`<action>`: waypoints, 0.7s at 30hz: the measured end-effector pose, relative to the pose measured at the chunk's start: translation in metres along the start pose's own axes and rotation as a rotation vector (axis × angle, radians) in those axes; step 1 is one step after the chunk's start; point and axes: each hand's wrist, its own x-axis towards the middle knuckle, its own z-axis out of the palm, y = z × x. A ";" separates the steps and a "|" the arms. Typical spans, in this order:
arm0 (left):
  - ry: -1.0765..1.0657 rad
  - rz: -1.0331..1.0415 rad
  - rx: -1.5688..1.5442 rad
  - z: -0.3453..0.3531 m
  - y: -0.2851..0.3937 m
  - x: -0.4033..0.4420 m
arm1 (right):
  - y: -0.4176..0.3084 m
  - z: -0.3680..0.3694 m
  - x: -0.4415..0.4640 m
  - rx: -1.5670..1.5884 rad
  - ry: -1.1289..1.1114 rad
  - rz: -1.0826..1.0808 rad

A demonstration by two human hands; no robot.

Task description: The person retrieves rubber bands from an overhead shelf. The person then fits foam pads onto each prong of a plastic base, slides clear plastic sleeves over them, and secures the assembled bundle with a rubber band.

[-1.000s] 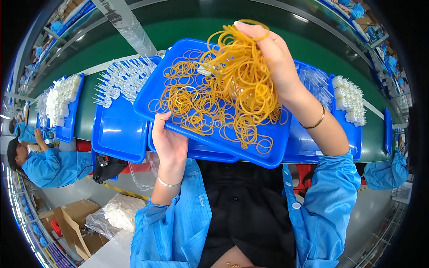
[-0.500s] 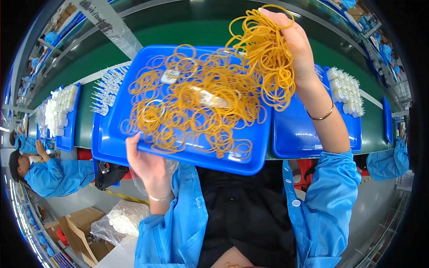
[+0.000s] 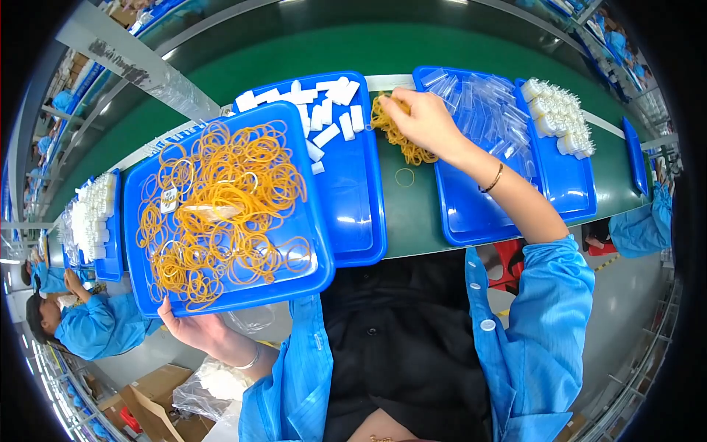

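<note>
Left of the left hand, a person in a blue jacket [image 3: 110, 328] sits at the bench. The left hand [image 3: 202, 331] is clamped on the lower edge of a blue tray [image 3: 298, 287], fingers mostly hidden beneath; yellow rubber bands [image 3: 243, 210] lie tangled in it, above that hand. Right of these, white blocks [image 3: 326, 135] sit in another tray [image 3: 353, 225], left of the right hand. The right hand [image 3: 423, 121] is closed on a bunch of rubber bands [image 3: 401, 141] over the green table [image 3: 412, 221], one loose band [image 3: 404, 177] just below. Clear plastic tubes [image 3: 479, 110] lie right of that hand.
</note>
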 end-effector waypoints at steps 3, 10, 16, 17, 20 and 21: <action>-0.013 0.023 -0.010 -0.002 0.001 0.002 | 0.007 0.012 -0.005 -0.193 -0.051 -0.122; 0.010 -0.055 -0.022 -0.005 -0.005 0.007 | 0.001 -0.019 -0.012 -0.225 -0.176 -0.197; 0.031 -0.063 0.006 0.006 -0.014 0.007 | 0.018 -0.030 -0.014 -0.300 -0.281 -0.371; 0.033 -0.065 0.013 0.010 -0.016 0.006 | 0.019 -0.030 -0.016 -0.323 -0.262 -0.379; 0.003 -0.092 0.017 0.015 -0.019 0.006 | 0.010 -0.047 -0.008 -0.166 -0.214 -0.335; -0.006 -0.101 0.002 0.013 -0.019 0.006 | 0.008 -0.051 -0.006 -0.122 -0.208 -0.331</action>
